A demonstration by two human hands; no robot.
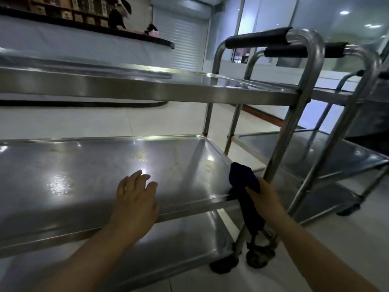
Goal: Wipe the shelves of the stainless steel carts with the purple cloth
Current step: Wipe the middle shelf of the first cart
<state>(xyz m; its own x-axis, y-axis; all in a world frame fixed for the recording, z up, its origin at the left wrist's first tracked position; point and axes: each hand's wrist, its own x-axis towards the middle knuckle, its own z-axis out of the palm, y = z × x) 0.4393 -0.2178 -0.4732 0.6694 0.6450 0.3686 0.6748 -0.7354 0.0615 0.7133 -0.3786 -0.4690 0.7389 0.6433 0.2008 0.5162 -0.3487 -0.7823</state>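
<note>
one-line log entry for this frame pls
step: wipe middle shelf | left hand: flat on shelf | right hand: holds purple cloth at shelf's right front corner | residue spots: unwiped

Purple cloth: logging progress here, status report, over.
Left hand flat on middle shelf. Right hand grips purple cloth at shelf's right corner. Residue spots ahead; nothing blocking.

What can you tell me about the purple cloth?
The purple cloth looks very dark, almost navy, and soft. It is bunched up at the top, where the right hand grips it, and a long tail hangs down past the shelf edge. Its bunched part sits at the near right corner of the cart's middle shelf, beside the upright steel post.
</note>
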